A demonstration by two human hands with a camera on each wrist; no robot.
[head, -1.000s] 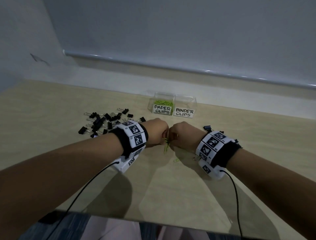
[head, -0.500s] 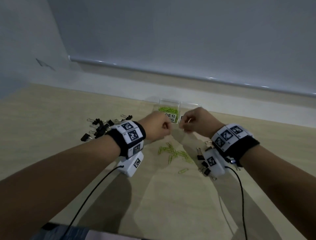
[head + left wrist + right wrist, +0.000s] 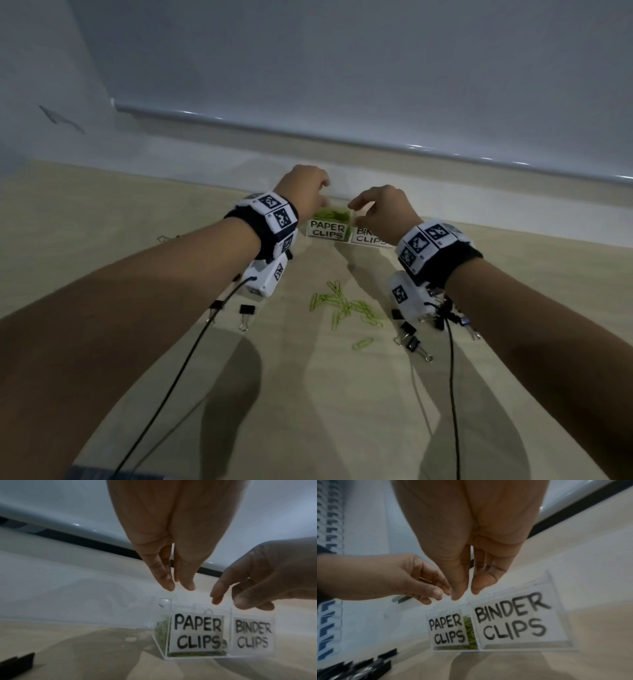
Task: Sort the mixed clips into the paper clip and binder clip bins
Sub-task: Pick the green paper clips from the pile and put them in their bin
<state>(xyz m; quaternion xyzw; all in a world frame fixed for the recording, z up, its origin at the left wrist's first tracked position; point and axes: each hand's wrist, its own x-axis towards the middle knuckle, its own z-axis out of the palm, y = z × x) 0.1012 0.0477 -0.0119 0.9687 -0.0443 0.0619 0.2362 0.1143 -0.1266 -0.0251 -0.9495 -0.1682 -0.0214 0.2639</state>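
Two clear bins stand side by side at the back of the table: the paper clip bin [image 3: 329,229] [image 3: 197,632] [image 3: 447,628], holding green clips, and the binder clip bin [image 3: 368,236] [image 3: 252,634] [image 3: 513,622] to its right. My left hand [image 3: 323,186] [image 3: 180,588] hangs just above the paper clip bin, fingers pointing down and loosely apart, with nothing in them. My right hand [image 3: 354,205] [image 3: 465,595] hovers beside it over the same bin's right edge, fingers also relaxed and holding nothing. Loose green paper clips [image 3: 346,306] lie on the table between my forearms.
Black binder clips lie under my right wrist [image 3: 412,342] and by my left wrist [image 3: 246,310] [image 3: 368,666]. A single green clip [image 3: 363,342] sits apart, nearer me. A white wall rises right behind the bins. Cables trail from both wristbands.
Both hands rose from the clip pile, moved forward over the paper clip bin, and their pinched fingers spread open.
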